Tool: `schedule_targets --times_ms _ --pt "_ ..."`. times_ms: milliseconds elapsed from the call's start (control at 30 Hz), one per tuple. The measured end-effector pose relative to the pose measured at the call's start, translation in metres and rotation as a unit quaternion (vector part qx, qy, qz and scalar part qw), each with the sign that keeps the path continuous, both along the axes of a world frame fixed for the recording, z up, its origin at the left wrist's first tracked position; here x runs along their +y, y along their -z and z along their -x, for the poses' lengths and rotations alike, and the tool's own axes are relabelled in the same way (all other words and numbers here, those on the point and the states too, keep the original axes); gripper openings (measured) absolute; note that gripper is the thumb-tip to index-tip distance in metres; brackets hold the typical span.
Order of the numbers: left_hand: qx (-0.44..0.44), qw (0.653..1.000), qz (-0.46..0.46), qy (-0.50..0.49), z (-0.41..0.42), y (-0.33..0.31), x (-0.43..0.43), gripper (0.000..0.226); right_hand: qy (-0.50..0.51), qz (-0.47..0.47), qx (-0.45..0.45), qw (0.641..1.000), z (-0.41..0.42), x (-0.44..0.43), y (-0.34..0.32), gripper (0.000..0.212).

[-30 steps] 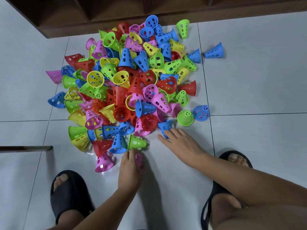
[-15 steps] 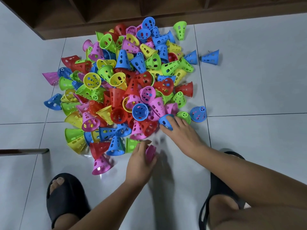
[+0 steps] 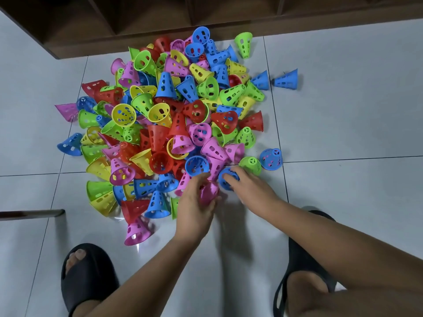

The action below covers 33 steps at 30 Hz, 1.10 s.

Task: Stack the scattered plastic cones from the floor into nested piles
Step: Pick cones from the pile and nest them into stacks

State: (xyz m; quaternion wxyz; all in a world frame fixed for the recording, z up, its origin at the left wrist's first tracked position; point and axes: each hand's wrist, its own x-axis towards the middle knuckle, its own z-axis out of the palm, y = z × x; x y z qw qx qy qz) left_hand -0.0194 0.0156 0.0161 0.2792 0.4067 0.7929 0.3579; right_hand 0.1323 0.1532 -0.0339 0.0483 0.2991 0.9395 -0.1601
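A big heap of perforated plastic cones [image 3: 169, 124] in red, blue, green, yellow and pink lies scattered on the pale tiled floor [image 3: 343, 124]. At the heap's near edge my left hand [image 3: 194, 207] grips a pink cone [image 3: 209, 192], its fingers curled round it. Just to the right, my right hand [image 3: 249, 191] grips a blue cone [image 3: 226, 178] against the pile. A green cone [image 3: 250, 164] and another blue cone [image 3: 271, 159] lie just beyond my right hand. A lone blue cone [image 3: 286, 80] lies apart at the far right.
A dark wooden shelf unit [image 3: 206, 17] runs along the far edge of the floor behind the heap. A thin metal bar [image 3: 32, 213] juts in from the left. My two feet in black slippers [image 3: 87, 275] [image 3: 304, 259] stand at the near side.
My left hand has lifted the pink cone and moved up and right to the pile. My right hand has reached forward and closed round the blue cone.
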Motion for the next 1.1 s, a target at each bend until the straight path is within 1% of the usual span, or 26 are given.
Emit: schedule_targets --times_ms 33,100,133,200,267,300,367,467,533,667,767,833,933,1100 --pt "-0.008 1.000 0.002 -0.013 0.001 -0.004 0.004 0.061 0.008 -0.001 0.013 1.000 -0.002 0.000 0.005 0.061" --pt "-0.025 0.999 0.002 -0.031 0.001 -0.012 0.010 0.063 0.015 0.001 0.025 1.000 -0.006 0.000 0.008 0.045" --pt "-0.033 0.999 -0.003 -0.034 0.001 -0.016 0.014 0.063 0.021 0.007 0.032 0.999 -0.008 0.000 0.006 0.043" --pt "-0.054 0.998 -0.017 -0.036 0.000 -0.024 0.022 0.061 0.064 0.038 0.080 0.994 -0.011 -0.001 -0.005 0.044" --pt "-0.072 0.996 -0.036 -0.042 -0.001 -0.031 0.033 0.058 0.136 0.074 0.159 0.975 -0.017 0.002 -0.021 0.047" --pt "-0.066 0.996 -0.045 -0.042 -0.002 -0.035 0.039 0.057 0.158 0.077 0.191 0.966 -0.020 0.004 -0.029 0.048" --pt "-0.053 0.996 -0.070 -0.034 -0.006 -0.042 0.052 0.052 0.181 0.061 0.243 0.951 -0.030 0.010 -0.046 0.046" --pt "-0.088 0.990 -0.109 -0.030 -0.019 -0.049 0.071 0.044 0.209 0.031 0.297 0.931 -0.049 0.027 -0.060 0.040" --pt "-0.107 0.988 -0.111 -0.014 -0.030 -0.048 0.083 0.043 0.240 0.004 0.290 0.926 -0.062 0.040 -0.063 0.038" --pt "-0.083 0.990 -0.109 0.034 -0.047 -0.032 0.101 0.041 0.284 -0.021 0.225 0.932 -0.079 0.061 -0.054 0.038" --pt "-0.062 0.993 -0.081 0.056 -0.056 -0.012 0.112 0.041 0.285 -0.021 0.166 0.944 -0.077 0.072 -0.041 0.039" --pt "-0.044 0.994 -0.061 0.074 -0.058 0.002 0.120 0.038 0.278 -0.011 0.131 0.952 -0.072 0.077 -0.030 0.042" --pt "0.019 0.994 -0.020 0.101 -0.058 0.015 0.130 0.033 0.277 0.023 0.096 0.956 -0.068 0.080 -0.015 0.051" --pt "0.077 0.986 0.048 0.137 -0.048 0.031 0.137 0.028 0.275 0.085 0.084 0.954 -0.078 0.079 -0.001 0.059"
